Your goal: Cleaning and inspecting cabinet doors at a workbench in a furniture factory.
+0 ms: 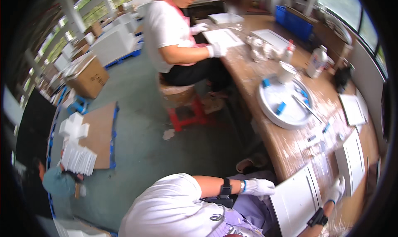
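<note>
A white rectangular panel (297,201) with a narrow groove along one side rests tilted at the table's near edge, over my lap. My left hand (259,187), in a white glove, closes on the panel's left edge. Beyond its right edge is my gloved right hand (336,190), fingers stretched out beside a second white panel (350,164). Blur hides whether the right hand touches that second panel. Both wrists carry dark bands.
On the brown table (265,116), a round white tray (271,117) holds blue pieces, a cup and a stick. Bottles (317,62) and a blue crate (293,23) stand farther back. Across the left side, a co-worker (166,34) handles another white panel (224,38).
</note>
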A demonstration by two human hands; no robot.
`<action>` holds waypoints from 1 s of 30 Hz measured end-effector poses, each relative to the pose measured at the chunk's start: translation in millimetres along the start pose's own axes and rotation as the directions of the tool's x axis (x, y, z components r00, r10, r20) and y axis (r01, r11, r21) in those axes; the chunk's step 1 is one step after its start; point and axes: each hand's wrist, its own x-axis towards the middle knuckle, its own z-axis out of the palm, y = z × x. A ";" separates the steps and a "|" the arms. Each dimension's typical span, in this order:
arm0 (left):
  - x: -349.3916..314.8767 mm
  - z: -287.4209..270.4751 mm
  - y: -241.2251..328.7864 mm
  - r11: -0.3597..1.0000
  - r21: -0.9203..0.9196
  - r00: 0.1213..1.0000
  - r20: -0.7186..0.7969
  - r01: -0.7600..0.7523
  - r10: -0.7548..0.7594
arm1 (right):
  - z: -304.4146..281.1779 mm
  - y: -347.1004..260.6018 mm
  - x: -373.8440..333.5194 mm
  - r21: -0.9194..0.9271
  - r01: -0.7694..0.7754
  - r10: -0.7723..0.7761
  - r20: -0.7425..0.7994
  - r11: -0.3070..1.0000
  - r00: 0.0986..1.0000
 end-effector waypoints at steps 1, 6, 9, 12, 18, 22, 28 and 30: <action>-5.8 -5.8 8.6 0.998 0.035 0.999 0.003 0.046 -0.046 | -13.4 -33.3 -12.1 -0.306 0.073 -0.078 -0.006 0.949 0.997; -0.5 -12.3 -5.5 0.989 -0.141 0.999 -0.039 0.030 -0.036 | -62.4 -33.5 -66.5 -0.564 0.091 -0.264 -0.233 0.821 0.936; 6.0 -9.4 4.0 0.995 -0.098 1.000 0.006 -0.022 0.023 | -115.6 34.1 -102.8 -0.690 -0.151 -0.029 -0.242 0.708 0.970; 17.0 0.3 -8.8 0.993 -0.083 0.997 -0.003 -0.079 0.079 | -147.2 56.9 -136.6 -0.715 -0.353 0.272 -0.232 0.604 0.934; 11.0 15.5 -8.1 0.910 -0.415 0.995 0.094 -0.001 0.044 | -138.3 111.8 -173.5 -0.517 -0.384 0.505 0.112 0.765 0.856; 12.5 21.1 -10.3 0.828 -0.561 0.991 0.118 0.010 0.068 | -120.8 127.5 -187.0 -0.369 -0.415 0.375 -0.178 0.832 0.910; -1.5 11.9 15.2 0.819 -0.569 0.985 0.168 0.064 0.040 | -113.4 21.3 -150.2 0.824 -0.305 0.381 0.119 0.477 0.917; -1.6 13.4 17.6 0.839 -0.541 0.981 0.185 0.054 0.056 | -79.3 -15.8 -139.2 0.649 -0.295 0.331 0.069 0.702 0.941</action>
